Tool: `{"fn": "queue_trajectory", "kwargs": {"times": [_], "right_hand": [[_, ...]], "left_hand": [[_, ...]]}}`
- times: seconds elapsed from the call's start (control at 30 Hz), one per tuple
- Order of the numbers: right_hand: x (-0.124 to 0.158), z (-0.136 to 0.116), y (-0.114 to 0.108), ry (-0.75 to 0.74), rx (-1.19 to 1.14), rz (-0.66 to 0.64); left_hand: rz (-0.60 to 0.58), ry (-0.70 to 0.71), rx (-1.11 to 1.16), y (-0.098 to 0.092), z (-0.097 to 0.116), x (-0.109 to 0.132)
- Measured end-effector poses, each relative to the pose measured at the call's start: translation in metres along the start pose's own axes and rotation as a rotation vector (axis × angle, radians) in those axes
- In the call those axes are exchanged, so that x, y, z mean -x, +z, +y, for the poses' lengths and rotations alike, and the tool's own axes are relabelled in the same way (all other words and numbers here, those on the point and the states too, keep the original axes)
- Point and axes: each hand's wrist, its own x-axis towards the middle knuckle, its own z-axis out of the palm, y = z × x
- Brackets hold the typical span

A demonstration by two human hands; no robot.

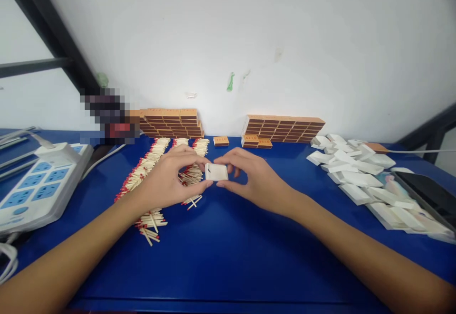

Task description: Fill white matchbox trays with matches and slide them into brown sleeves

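Between my two hands, a small white matchbox tray [217,173] is held above the blue table. Thumb and fingers of my left hand [174,176] pinch its left end. My right hand [254,176] grips the right end the same way. A small dark mark shows near the tray's upper left corner. Behind and below my left hand lie rows of loose matches [142,176] with red heads, partly hidden by that hand. Off to the right is a heap of white matchbox trays [356,166].
Orange-brown matchboxes stand stacked against the wall, one stack [171,123] at left and another [285,128] at right. A single matchbox [221,141] sits between them. A white power strip [46,185] lies at left, a dark phone [423,193] at right. Black metal bars frame both sides.
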Motion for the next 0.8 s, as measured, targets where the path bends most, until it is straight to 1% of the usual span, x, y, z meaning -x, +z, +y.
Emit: {"fn": "queue_trajectory", "kwargs": {"times": [0.07, 0.1, 0.13, 0.17, 0.2, 0.27, 0.33, 0.47, 0.6, 0.8], "right_hand": [[-0.002, -0.004, 0.003, 0.025, 0.063, 0.125], [-0.003, -0.006, 0.005, 0.04, 0.079, 0.159], [-0.002, -0.009, 0.008, 0.049, 0.071, 0.143], [-0.002, -0.011, 0.012, 0.049, 0.04, 0.08], [-0.002, -0.012, 0.016, 0.04, 0.001, -0.013], [-0.001, -0.012, 0.027, 0.028, -0.051, -0.184], [0.0, -0.01, 0.037, 0.04, -0.048, -0.234], [0.0, -0.007, 0.048, 0.083, -0.054, -0.254], [0.001, -0.009, 0.047, 0.107, -0.041, -0.274], [0.005, -0.01, 0.046, 0.085, 0.029, -0.27]], "left_hand": [[0.072, -0.005, -0.069, -0.004, -0.006, -0.002], [0.12, -0.032, -0.118, -0.005, -0.01, -0.003], [0.175, -0.06, -0.16, -0.006, -0.013, -0.004], [0.233, -0.095, -0.191, -0.006, -0.016, -0.005], [0.282, -0.131, -0.209, -0.006, -0.018, -0.005], [0.338, -0.18, -0.215, -0.004, -0.02, -0.005], [0.338, -0.193, -0.21, -0.001, -0.016, -0.005], [0.315, -0.139, -0.186, 0.006, -0.006, -0.002], [0.296, -0.126, -0.174, 0.009, -0.003, 0.0], [0.278, -0.094, -0.174, 0.011, -0.005, 0.0]]}}
